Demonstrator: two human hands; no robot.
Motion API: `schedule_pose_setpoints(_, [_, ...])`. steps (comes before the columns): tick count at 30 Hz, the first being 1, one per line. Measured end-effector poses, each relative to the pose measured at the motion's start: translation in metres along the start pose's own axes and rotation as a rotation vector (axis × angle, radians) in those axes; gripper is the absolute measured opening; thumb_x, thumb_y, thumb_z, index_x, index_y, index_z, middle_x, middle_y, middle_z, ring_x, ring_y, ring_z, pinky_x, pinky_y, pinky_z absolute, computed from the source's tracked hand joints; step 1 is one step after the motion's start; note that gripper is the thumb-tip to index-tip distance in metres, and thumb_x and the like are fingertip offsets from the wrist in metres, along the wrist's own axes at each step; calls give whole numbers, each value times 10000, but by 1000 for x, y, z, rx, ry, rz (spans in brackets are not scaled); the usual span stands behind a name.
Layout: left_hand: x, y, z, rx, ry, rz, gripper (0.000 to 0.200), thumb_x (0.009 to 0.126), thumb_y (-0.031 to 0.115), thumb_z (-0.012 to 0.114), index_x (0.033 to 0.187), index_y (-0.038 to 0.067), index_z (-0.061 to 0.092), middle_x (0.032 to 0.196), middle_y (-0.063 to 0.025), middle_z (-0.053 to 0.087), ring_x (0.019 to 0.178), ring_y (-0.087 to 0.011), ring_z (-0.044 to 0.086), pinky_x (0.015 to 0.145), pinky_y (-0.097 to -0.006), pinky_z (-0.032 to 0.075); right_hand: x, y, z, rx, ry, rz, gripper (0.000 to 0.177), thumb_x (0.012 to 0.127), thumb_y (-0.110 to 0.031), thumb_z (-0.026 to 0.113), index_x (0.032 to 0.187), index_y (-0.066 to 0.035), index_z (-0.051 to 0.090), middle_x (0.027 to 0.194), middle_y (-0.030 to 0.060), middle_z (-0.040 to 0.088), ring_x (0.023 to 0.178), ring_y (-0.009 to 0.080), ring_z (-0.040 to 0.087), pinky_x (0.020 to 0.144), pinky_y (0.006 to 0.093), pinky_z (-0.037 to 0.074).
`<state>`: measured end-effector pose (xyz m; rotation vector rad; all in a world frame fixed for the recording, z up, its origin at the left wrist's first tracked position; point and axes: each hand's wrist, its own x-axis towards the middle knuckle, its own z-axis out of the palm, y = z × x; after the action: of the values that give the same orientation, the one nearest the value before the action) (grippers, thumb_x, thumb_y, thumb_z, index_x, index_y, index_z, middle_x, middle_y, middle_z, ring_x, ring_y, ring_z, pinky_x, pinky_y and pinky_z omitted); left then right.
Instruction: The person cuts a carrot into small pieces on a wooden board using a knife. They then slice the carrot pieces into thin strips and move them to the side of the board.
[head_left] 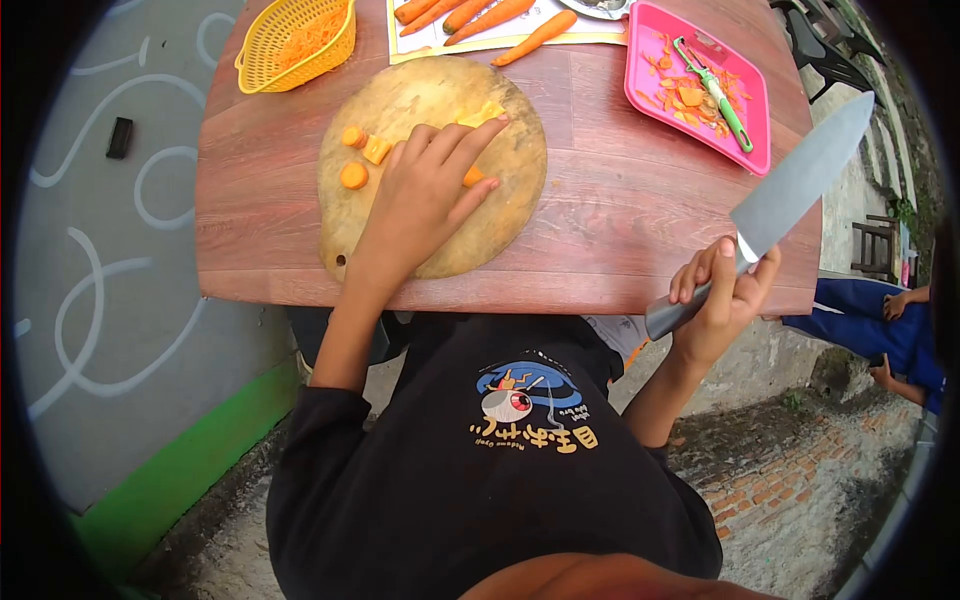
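My left hand (425,190) reaches over the round wooden chopping board (400,95), fingers stretched out and thumb apart. Cut carrot strips (480,115) lie by its fingertips, and a carrot piece (473,176) shows between thumb and forefinger. Left of the hand, several short carrot chunks (354,175) rest on the wood. The palm hides part of the board. At the table's right front, my right hand (722,300) grips a kitchen knife (800,185) by its dark handle, the broad blade raised and pointing up to the right.
A yellow basket (255,70) of shredded carrot stands at the back left. Whole carrots (535,38) lie on a printed sheet behind the board. A pink tray (700,145) holds peelings and a green peeler (722,100). Another person (870,320) is at the far right.
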<state>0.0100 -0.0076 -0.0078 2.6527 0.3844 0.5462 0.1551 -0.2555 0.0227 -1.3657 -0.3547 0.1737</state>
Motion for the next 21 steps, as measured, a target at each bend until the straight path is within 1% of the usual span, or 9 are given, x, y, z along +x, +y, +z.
schedule_pose_setpoints(2, [8,0,9,-38,3,-42,565,916,121,693,1457,133,533,1152,-107,641,1069,-294,567,981,-415,456,2,13,21,122,-121,145,304,1045,-81,552,1291,-44,377,683,48,465,457,103,431,420,263,423])
schedule_pose_setpoints(5, [18,-3,13,-29,56,-77,565,917,98,686,1459,127,529,1140,-112,640,1072,-296,567,988,-410,451,8,34,46,155,-196,252,290,1048,-107,551,1295,-61,406,672,39,441,444,97,411,407,251,397])
schedule_pose_setpoints(7, [18,-9,8,-63,91,-168,540,918,62,673,1440,124,551,1122,-110,655,1074,-297,575,980,-408,457,10,46,52,158,-309,327,313,1045,-85,563,1305,-57,390,666,28,494,469,93,471,432,261,432])
schedule_pose_setpoints(12, [13,-26,-9,0,82,-226,510,909,38,672,1406,124,589,1100,-94,686,1067,-294,587,967,-409,465,10,58,59,97,-336,403,280,1044,-84,569,1271,-51,407,663,22,516,476,76,477,449,248,436])
schedule_pose_setpoints(14, [14,-25,-14,36,70,-235,502,905,34,673,1394,124,601,1100,-88,696,1062,-290,593,965,-407,467,11,62,57,122,-293,372,279,1046,-92,571,1268,-46,407,663,21,523,477,75,481,451,247,434])
schedule_pose_setpoints(16, [18,-16,-17,-52,86,-156,510,897,27,679,1392,124,604,1117,-75,702,1039,-273,600,965,-391,469,11,63,56,121,-314,374,276,1047,-100,569,1264,-42,407,666,14,523,476,76,481,456,245,434])
schedule_pose_setpoints(17, [17,-13,-18,-53,82,-161,510,897,27,679,1392,124,604,1117,-75,702,1039,-273,600,965,-391,469,11,62,57,111,-305,385,275,1048,-104,569,1264,-43,410,666,12,524,478,75,483,460,242,433])
schedule_pose_setpoints(19, [16,-9,-20,-167,-40,-105,502,897,16,677,1383,126,618,1102,-66,710,1016,-260,605,963,-373,470,14,62,61,108,-304,392,274,1049,-108,570,1264,-43,413,667,10,524,480,74,484,464,239,433])
schedule_pose_setpoints(21, [9,-19,-12,-185,-29,-143,496,895,30,679,1376,134,623,1060,-64,710,974,-267,602,925,-385,479,12,61,61,37,-301,399,288,1049,-113,572,1282,-39,418,677,8,528,496,68,491,476,232,427])
